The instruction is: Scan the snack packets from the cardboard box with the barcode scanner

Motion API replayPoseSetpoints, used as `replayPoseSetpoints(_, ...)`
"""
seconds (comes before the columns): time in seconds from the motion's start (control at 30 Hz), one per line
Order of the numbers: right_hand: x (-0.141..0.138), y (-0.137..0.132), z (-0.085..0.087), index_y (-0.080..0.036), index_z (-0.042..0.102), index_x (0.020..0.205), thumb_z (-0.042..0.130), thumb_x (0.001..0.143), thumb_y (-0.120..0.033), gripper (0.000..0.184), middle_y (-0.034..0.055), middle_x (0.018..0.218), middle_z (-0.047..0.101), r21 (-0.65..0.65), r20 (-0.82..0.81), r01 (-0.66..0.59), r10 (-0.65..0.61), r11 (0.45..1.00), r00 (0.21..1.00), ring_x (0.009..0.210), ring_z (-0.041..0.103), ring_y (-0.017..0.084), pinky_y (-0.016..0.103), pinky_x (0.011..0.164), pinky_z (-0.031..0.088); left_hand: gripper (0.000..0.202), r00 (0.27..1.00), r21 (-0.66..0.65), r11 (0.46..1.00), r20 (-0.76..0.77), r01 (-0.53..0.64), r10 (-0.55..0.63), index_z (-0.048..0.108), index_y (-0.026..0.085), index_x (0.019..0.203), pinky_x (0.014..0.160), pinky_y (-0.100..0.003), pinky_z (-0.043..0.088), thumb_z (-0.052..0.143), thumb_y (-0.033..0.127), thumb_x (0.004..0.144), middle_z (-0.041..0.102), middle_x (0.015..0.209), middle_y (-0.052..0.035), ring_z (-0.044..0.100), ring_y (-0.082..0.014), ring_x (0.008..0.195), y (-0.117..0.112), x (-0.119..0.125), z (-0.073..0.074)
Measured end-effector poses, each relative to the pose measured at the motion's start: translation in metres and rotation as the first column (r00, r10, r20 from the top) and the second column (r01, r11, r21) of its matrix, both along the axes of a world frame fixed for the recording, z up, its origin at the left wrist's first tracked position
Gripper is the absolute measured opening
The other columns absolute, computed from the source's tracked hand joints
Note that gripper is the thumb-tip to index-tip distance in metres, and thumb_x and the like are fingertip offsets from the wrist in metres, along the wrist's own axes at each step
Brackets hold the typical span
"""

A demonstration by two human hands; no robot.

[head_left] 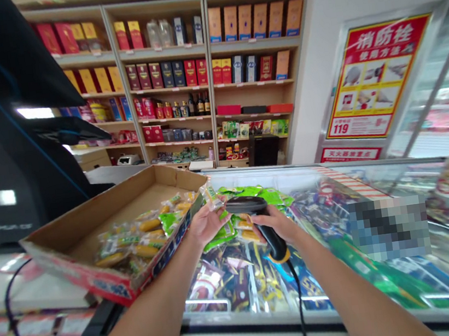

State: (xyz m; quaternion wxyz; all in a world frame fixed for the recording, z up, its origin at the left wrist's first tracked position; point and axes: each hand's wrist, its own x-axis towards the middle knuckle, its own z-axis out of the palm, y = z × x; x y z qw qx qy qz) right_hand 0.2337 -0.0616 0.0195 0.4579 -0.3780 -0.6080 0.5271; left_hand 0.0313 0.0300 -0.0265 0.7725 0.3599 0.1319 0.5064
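Note:
My right hand (276,222) grips a black barcode scanner (250,205) by its handle, its head turned left and its cable hanging down in front. Opposite the scanner's head, my left hand (206,224) holds a small clear wrapped snack packet (210,194) in its fingers. Below and behind both hands, several green snack packets (223,235) lie on the glass top of the freezer (211,317). To the left, an open cardboard box (129,197) contains several yellow snacks in clear wrappers (149,224); its right corner is close to my left hand.
A black checkout terminal (8,130) stands at the left, its screen overhanging the box. Frozen goods show through the freezer glass. Shelves of boxed bottles (191,73) line the back wall. A red fire-hydrant poster (378,76) hangs at the right, above a blurred-out patch (390,229).

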Motion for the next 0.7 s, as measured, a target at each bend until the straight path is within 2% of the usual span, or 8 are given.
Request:
replayPoseSetpoints(0.2, 0.0017, 0.0037, -0.0064, -0.019, 0.06, 0.076, 0.069, 0.067, -0.044, 0.028, -0.0015, 0.046, 0.058, -0.011, 0.001, 0.005, -0.005, 1.0, 1.0, 0.034, 0.049, 0.013, 0.023, 0.038, 0.041, 0.03, 0.998, -0.009, 0.999, 0.013, 0.054, -0.054, 0.066, 0.02, 0.113, 0.092, -0.04, 0.05, 0.061, 0.022, 0.084, 0.072, 0.103, -0.0063, 0.065, -0.0174, 0.086, 0.0001, 0.0001, -0.0029)
replayPoseSetpoints(0.43, 0.0017, 0.0045, -0.0059, -0.019, 0.059, 0.072, 0.068, 0.067, -0.044, 0.027, -0.0005, 0.044, 0.059, -0.023, 0.004, 0.009, -0.009, 1.0, 1.0, 0.033, 0.049, 0.013, 0.023, 0.038, 0.04, 0.021, 0.998, -0.01, 0.999, -0.019, 0.053, -0.053, 0.068, 0.017, 0.102, 0.085, -0.035, 0.051, 0.063, 0.023, 0.082, 0.069, 0.113, -0.0088, 0.064, -0.0183, 0.091, -0.0015, -0.0005, -0.0007)
replayPoseSetpoints(0.7, 0.0027, 0.0028, -0.0061, -0.019, 0.059, 0.072, 0.069, 0.066, -0.044, 0.027, -0.0008, 0.046, 0.059, -0.029, -0.017, 0.022, -0.023, 0.999, 1.0, 0.034, 0.05, 0.013, 0.025, 0.039, 0.044, 0.02, 0.998, -0.003, 0.998, -0.011, 0.058, -0.058, 0.069, 0.017, 0.099, 0.084, -0.035, 0.052, 0.067, 0.023, 0.08, 0.071, 0.106, -0.0078, 0.065, -0.0169, 0.086, -0.001, -0.0007, -0.0016)
